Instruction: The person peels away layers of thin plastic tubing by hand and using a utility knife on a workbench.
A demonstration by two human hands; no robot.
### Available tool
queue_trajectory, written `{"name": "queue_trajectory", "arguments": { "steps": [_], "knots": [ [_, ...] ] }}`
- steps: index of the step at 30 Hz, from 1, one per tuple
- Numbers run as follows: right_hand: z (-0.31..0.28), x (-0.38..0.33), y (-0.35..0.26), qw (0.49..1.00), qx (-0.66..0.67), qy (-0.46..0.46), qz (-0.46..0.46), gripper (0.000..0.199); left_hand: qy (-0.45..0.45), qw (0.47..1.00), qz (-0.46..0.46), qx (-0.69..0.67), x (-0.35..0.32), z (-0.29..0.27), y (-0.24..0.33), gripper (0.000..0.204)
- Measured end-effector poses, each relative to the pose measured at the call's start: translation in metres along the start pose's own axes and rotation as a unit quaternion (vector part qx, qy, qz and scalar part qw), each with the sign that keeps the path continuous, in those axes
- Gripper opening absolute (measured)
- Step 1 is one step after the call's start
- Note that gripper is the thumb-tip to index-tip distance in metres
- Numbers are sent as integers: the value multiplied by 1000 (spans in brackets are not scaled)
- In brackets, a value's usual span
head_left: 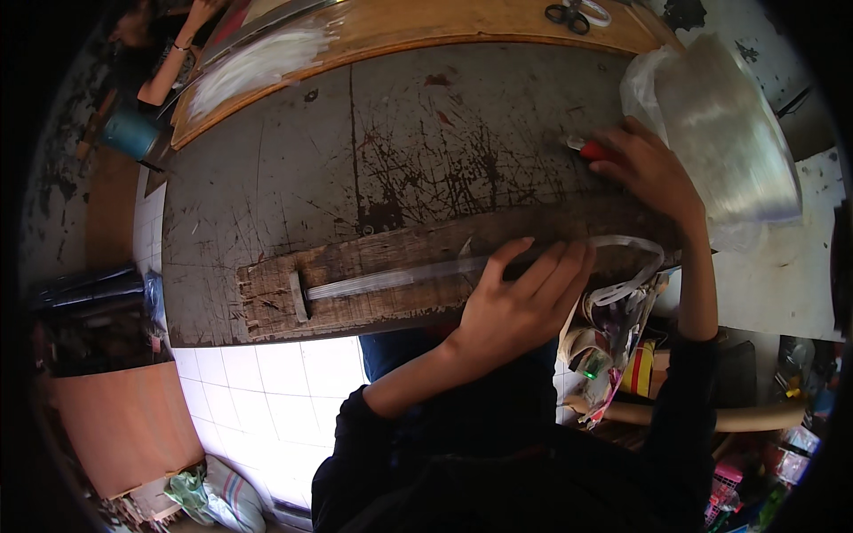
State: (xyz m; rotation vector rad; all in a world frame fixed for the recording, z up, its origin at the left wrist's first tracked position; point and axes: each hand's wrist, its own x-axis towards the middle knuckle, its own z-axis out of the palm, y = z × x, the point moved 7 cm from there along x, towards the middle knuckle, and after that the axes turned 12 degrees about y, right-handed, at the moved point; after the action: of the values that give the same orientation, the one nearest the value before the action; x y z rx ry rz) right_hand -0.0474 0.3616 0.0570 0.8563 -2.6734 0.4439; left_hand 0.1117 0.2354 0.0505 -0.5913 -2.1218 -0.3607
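Observation:
A flat bundle of clear plastic strips (364, 283) lies along a worn wooden plank (267, 311), its left end against a small upright stop (298, 296) fixed to the wood. My left hand (529, 289) rests across the strips with thumb and fingers apart, hiding the part beneath. Beyond its fingertips, a loose loop of strip (653, 258) bends over the plank's near side. My right hand (653, 169) is closed around a red-handled cutting tool (593, 150) above the tabletop, its short metal tip pointing left. The fingers cover most of the handle.
A scratched dark table (267, 195) spreads beneath the plank. Beside my right hand stands a large stack of clear plastic sheeting (729, 133). On a wooden board at the back lie black-handled scissors (569, 16) and loose clear strips (258, 71). Another person's arm (169, 67) shows at far left.

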Motion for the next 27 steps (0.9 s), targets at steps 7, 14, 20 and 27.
{"name": "queue_trajectory", "arguments": {
  "steps": [7, 14, 20, 27],
  "knots": [
    [-9, 17, 8, 999, -7, 1, -38, 30, 1, 1000, -4, 14, -1, 2, -2, 31],
    [-126, -57, -24, 876, 281, 283, 270, 58, 7, 1000, 21, 17, 3, 4, 4, 28],
    [-39, -128, -96, 910, 138, -64, 386, 46, -6, 1000, 13, 26, -3, 3, 0, 26],
    [-27, -130, -116, 913, 110, -34, 390, 43, -20, 999, 19, 38, 0, 3, 0, 28]
  ]
}}
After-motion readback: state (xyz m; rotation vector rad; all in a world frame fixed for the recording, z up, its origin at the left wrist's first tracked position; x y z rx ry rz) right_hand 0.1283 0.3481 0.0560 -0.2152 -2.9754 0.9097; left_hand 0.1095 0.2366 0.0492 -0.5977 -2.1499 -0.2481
